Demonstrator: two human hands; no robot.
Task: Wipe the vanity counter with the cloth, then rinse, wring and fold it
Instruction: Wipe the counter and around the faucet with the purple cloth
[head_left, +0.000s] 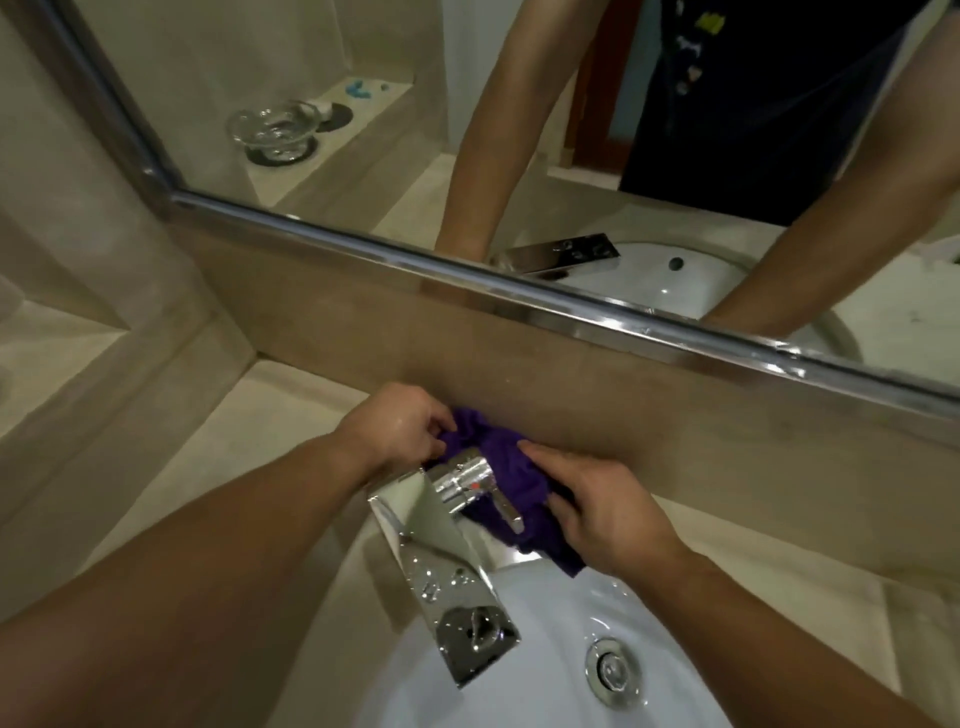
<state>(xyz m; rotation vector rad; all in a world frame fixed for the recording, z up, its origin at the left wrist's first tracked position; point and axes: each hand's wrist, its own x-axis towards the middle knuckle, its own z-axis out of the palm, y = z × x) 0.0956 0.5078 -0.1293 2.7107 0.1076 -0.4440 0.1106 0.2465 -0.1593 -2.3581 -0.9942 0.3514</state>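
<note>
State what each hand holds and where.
Both hold the purple cloth behind the faucet: left hand its left end, right hand its right end.

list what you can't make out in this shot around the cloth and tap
- Head view: the middle of the cloth is hidden behind the tap, so the counter under it can't be checked.
- Left hand fingertips are buried in the cloth.
- Right hand covers the cloth's right edge.
- Sink front is cut off by the bottom edge.
- Small blue things reflected in the mirror are too small to identify.
</note>
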